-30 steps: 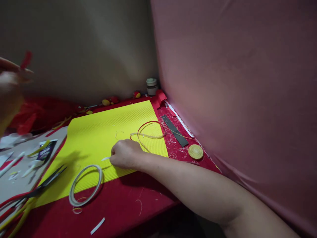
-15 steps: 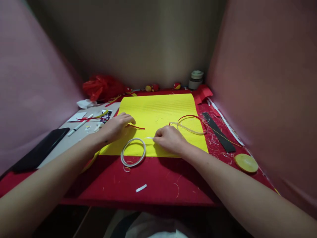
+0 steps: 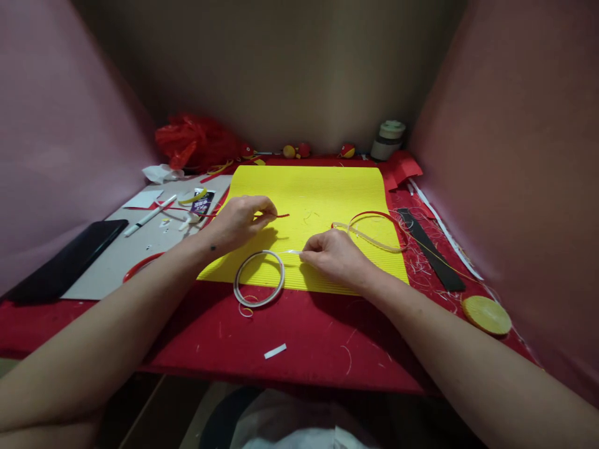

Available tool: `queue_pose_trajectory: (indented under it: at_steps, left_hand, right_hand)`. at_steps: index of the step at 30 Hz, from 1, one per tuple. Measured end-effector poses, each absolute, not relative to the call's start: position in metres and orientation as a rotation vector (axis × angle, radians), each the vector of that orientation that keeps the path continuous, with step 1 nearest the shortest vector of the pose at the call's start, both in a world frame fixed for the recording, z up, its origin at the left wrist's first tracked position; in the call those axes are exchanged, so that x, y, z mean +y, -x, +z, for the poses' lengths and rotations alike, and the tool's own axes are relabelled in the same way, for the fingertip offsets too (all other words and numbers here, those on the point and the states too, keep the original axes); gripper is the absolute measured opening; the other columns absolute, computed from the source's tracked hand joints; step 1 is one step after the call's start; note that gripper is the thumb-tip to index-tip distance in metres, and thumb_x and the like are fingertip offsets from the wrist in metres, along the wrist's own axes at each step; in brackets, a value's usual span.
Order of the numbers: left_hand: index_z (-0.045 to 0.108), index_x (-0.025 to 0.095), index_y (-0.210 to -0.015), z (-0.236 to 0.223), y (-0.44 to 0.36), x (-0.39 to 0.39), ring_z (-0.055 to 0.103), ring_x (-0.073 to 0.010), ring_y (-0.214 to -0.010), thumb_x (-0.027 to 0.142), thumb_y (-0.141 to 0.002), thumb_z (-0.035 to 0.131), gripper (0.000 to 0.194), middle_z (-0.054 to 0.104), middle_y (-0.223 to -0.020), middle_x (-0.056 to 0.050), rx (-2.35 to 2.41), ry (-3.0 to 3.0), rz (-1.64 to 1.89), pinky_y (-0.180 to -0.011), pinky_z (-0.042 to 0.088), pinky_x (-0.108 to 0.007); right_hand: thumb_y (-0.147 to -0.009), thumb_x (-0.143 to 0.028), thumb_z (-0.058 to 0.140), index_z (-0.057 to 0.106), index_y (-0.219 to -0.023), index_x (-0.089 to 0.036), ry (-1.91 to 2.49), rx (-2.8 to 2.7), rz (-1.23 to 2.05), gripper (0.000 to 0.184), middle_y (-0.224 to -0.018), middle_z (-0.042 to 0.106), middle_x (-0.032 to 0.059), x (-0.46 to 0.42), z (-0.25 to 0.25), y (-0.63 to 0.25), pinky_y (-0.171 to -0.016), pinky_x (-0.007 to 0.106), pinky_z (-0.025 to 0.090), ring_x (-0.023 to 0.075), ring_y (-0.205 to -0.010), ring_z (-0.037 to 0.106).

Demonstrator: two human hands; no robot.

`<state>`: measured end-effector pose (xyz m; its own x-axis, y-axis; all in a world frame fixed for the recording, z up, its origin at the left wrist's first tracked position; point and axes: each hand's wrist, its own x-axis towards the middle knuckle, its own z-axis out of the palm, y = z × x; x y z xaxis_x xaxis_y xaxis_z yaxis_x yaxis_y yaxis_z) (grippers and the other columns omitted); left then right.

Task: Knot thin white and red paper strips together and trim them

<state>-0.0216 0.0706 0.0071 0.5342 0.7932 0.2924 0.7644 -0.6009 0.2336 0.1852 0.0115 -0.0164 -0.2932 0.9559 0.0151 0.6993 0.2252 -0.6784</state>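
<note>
A red strip point(image 3: 283, 216) is pinched between the thumb and fingers of my left hand point(image 3: 248, 218), its short end pointing right above the yellow corrugated sheet point(image 3: 309, 187). My right hand point(image 3: 333, 254) is closed on the end of a thin white tape point(image 3: 293, 252), lower over the same sheet. That tape stretches left toward a narrow white tape roll point(image 3: 238, 284), a ring standing across the sheet's front edge; whether they join is hard to see. Beyond my right hand, a looped red and pale strip point(image 3: 374, 214) lies on the sheet.
Left are a grey board point(image 3: 98, 268), black case point(image 3: 70, 259), white pen point(image 3: 150, 216) and glue tube point(image 3: 202, 202). A dark strip point(image 3: 430, 249) and yellow disc point(image 3: 486, 315) lie right. At the back are a red bag point(image 3: 196, 143) and jar point(image 3: 389, 140). A white scrap point(image 3: 275, 351) lies in front.
My left hand has lifted and moved right, drawing the red strip up off the sheet. My right hand keeps its pinch on the tape. The whole view has shifted slightly.
</note>
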Motion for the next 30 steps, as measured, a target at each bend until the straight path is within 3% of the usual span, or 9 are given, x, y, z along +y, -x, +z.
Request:
queue_pose_trajectory:
  at_steps: [4, 10, 20, 30]
  left_hand:
    - [0.062, 0.014, -0.093, 0.007, 0.02, 0.059, 0.061, -0.012, -0.072, 0.022, -0.083, 0.049, 0.019, 0.068, -0.081, -0.005, 1.319, -2.572, 0.631, -0.066, 0.045, -0.024]
    - [0.058, 0.014, -0.087, -0.001, 0.017, 0.051, 0.053, -0.0091, -0.062, 0.02, -0.082, 0.049, 0.012, 0.062, -0.073, -0.002, 1.182, -2.558, 0.598, -0.058, 0.042, -0.021]
    - [0.062, 0.013, -0.098, 0.001, 0.015, 0.047, 0.058, -0.014, -0.08, 0.029, -0.093, 0.035, 0.032, 0.063, -0.092, -0.008, 1.06, -2.632, 0.429, -0.072, 0.043, -0.024]
    - [0.057, 0.015, -0.084, -0.005, 0.011, 0.054, 0.055, -0.0123, -0.072, 0.022, -0.088, 0.044, 0.015, 0.062, -0.082, -0.005, 1.17, -2.599, 0.472, -0.064, 0.041, -0.023]
  right_hand:
    - [-0.075, -0.023, 0.056, 0.074, -0.068, -0.017, 1.501, -2.071, 0.821, 0.02, -0.057, 0.06, 0.0019, 0.011, -0.016, -0.187, -0.05, 0.024, 0.031, 0.0115, -0.055, 0.047]
    - [-0.077, -0.021, 0.055, 0.074, -0.071, -0.018, 1.531, -2.104, 0.816, 0.02, -0.059, 0.06, 0.002, 0.008, -0.013, -0.185, -0.051, 0.024, 0.032, 0.0113, -0.055, 0.047]
    - [-0.078, -0.021, 0.054, 0.073, -0.07, -0.018, 1.535, -2.108, 0.83, 0.02, -0.058, 0.058, 0.0011, 0.008, -0.013, -0.185, -0.051, 0.025, 0.032, 0.0111, -0.055, 0.046]
    - [-0.078, -0.021, 0.055, 0.073, -0.07, -0.017, 1.525, -2.097, 0.827, 0.02, -0.058, 0.059, 0.0012, 0.007, -0.013, -0.185, -0.051, 0.025, 0.03, 0.011, -0.055, 0.045]
